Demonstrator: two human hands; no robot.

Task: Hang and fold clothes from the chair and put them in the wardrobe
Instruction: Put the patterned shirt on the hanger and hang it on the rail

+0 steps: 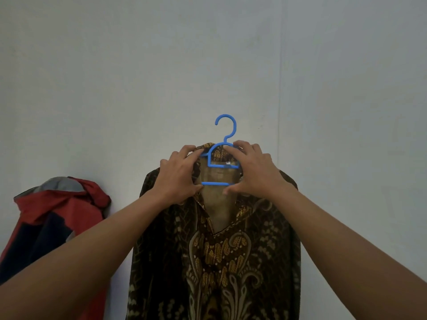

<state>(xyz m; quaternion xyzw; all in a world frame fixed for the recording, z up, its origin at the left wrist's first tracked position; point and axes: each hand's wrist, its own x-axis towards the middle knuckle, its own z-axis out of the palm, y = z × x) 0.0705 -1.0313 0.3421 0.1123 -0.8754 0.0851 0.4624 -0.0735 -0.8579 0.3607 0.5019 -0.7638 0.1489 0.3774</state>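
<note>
A dark brown batik shirt [215, 255] with gold patterns hangs on a blue plastic hanger [225, 144], held up in front of a pale wall. The hanger's hook stands free above the collar, hooked on nothing. My left hand [179, 175] grips the shirt's left collar and shoulder over the hanger's arm. My right hand [253, 168] grips the right collar side, thumb below the hanger's lower bar. The shirt front is open at the neck and shows its lighter inside.
A red, navy and grey hooded jacket [53, 220] hangs or leans against the wall at the lower left. The plain pale wall [208, 54] fills the rest of the view. No chair or wardrobe is in view.
</note>
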